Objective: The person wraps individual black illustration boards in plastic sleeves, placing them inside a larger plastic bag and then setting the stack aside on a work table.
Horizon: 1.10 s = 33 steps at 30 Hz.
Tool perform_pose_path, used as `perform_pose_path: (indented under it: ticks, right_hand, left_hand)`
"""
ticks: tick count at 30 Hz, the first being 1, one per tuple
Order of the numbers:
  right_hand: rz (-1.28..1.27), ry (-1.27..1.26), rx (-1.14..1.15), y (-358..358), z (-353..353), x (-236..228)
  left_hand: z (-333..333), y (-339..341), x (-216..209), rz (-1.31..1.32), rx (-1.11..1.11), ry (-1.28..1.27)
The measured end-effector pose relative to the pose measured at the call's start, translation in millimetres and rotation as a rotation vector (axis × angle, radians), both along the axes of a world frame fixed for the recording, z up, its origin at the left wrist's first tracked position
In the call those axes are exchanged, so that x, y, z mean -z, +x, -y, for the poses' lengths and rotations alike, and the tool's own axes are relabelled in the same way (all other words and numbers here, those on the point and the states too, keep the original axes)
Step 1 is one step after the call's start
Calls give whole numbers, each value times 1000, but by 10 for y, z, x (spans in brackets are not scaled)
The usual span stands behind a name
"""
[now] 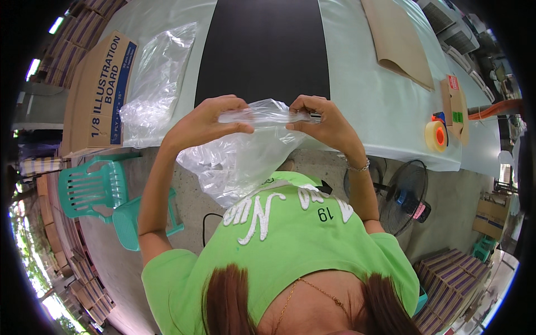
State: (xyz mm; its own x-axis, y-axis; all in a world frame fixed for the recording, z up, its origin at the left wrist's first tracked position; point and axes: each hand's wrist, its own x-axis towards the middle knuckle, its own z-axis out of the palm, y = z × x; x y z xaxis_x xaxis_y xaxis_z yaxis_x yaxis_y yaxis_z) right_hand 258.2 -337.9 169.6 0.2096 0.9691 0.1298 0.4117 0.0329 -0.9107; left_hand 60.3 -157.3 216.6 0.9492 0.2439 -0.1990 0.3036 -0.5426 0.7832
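A clear plastic bag (234, 162) hangs at the near edge of the table, its upper edge bunched between my two hands. My right hand (326, 125) pinches one end of that edge between thumb and fingers. At the other end, my left hand (209, 123) has its fingers curled over the film and its thumb below, slightly blurred. The lower part of the bag droops toward my green shirt. Just beyond my hands a flat black board (268, 53) lies on the table, running to the far edge.
Left on the pale-covered table (357, 117) are more clear plastic bags (162, 72) and a cardboard box (100, 92). Brown paper (402, 44) and a tape roll (436, 136) lie right. A fan (405, 195) stands at floor right; a green chair (95, 187) is left.
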Motion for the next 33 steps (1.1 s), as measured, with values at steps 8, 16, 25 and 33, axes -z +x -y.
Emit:
perform_pose_path:
  ticks: [8,16,25,33]
  right_hand:
    - [-86,-45,58,-45,13,25]
    - [-70,-116,77,95,93,109]
    - [-155,-67,167,180,183,221]
    - [-206,-41,375,132,320,205]
  left_hand:
    - [-142,183,11,-74,54,-217]
    - [-236,228,9,-32,-37,-348]
    - [-383,395,58,-119,30,-300]
    - [-588,712,300,-119,208,-489]
